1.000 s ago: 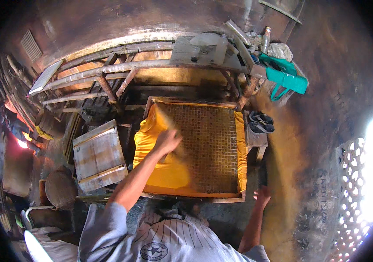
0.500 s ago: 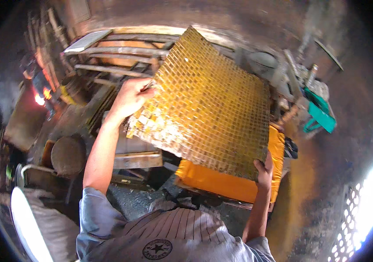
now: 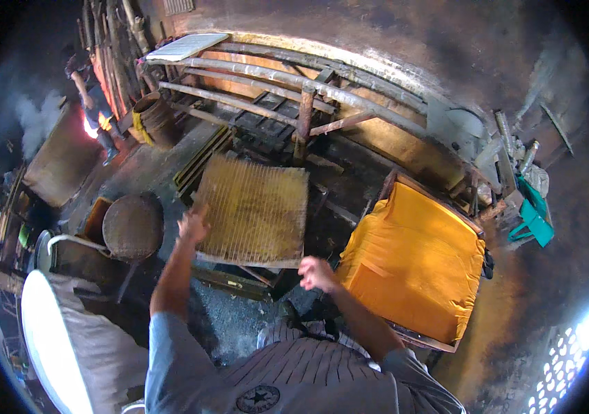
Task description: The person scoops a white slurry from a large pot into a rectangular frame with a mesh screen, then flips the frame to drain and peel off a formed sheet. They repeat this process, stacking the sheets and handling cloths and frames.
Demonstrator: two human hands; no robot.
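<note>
A woven lattice mat [image 3: 251, 207] rests at centre on a low support left of a wooden frame [image 3: 392, 178] covered with orange cloth [image 3: 408, 269]. My left hand [image 3: 193, 225] is at the mat's left edge, fingers loosely apart; contact is hard to make out. My right hand [image 3: 318, 274] is just beside the mat's lower right corner, fingers loosely bent and apart, with nothing visible in them.
A person [image 3: 87, 96] stands by a fire at upper left, near upright poles [image 3: 118, 55] and a barrel [image 3: 156, 121]. A round dark object [image 3: 132, 224] stands left of me. A log rack [image 3: 260, 69] runs behind; green bags [image 3: 536, 221] hang at right.
The mat has been lifted off the orange cloth and moved left and down onto the support. Both hands, which gripped it half a second ago, have loosened. The view has shifted.
</note>
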